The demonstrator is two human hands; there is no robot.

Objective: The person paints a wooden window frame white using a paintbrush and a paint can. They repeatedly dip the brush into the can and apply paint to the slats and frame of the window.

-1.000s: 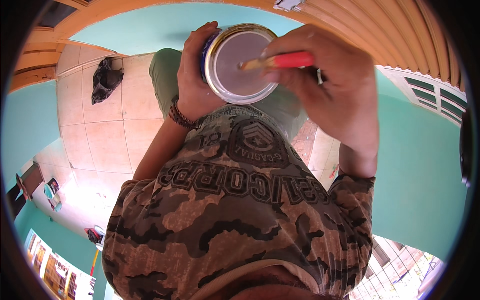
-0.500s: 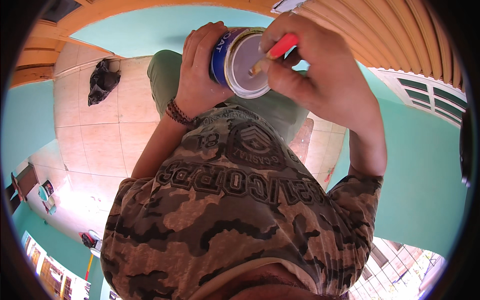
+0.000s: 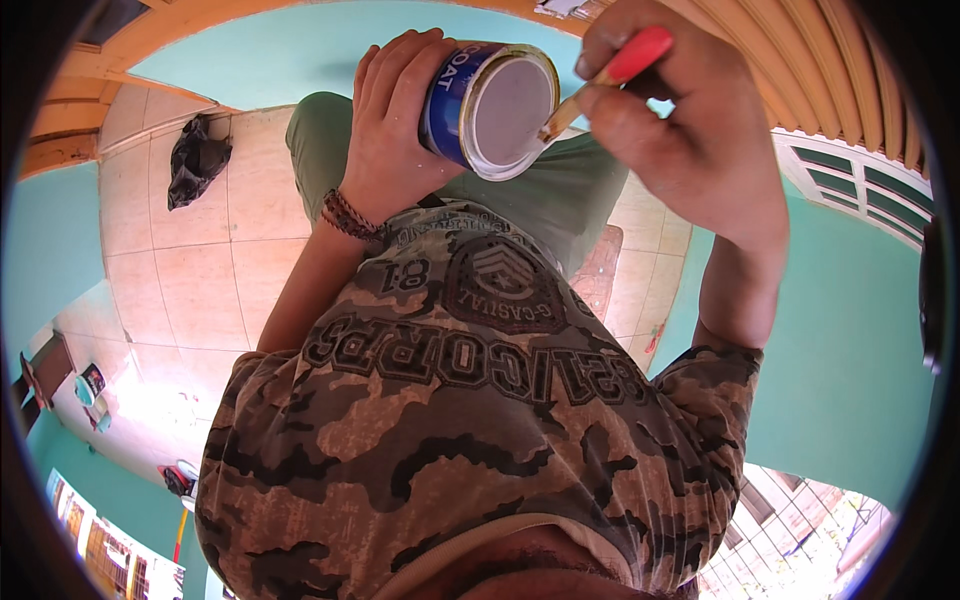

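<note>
A blue paint can (image 3: 447, 112) is tilted with its open mouth toward the right, and pale greyish-white paint (image 3: 512, 108) shows inside. My left hand (image 3: 398, 130) wraps round the can's left side, fingers over the far edge. In my right hand (image 3: 690, 130) is a paintbrush (image 3: 632, 58) with a red-ended handle, pinched between thumb and fingers. The brush's bristle end lies at the right rim of the can, apparently touching it. Some of my right fingers are hidden behind the hand.
A black plastic bag (image 3: 198, 160) lies on the tiled floor (image 3: 200, 265) at the left. Orange slatted wood (image 3: 800, 70) stands close beyond my right hand. Turquoise wall (image 3: 840, 340) runs along the right, with a white-framed vent (image 3: 855, 185). A small tub (image 3: 88, 385) sits far left.
The brush has moved right, from over the paint inside the can to its right rim, and more of its handle shows. My left hand still holds the can, now slightly higher.
</note>
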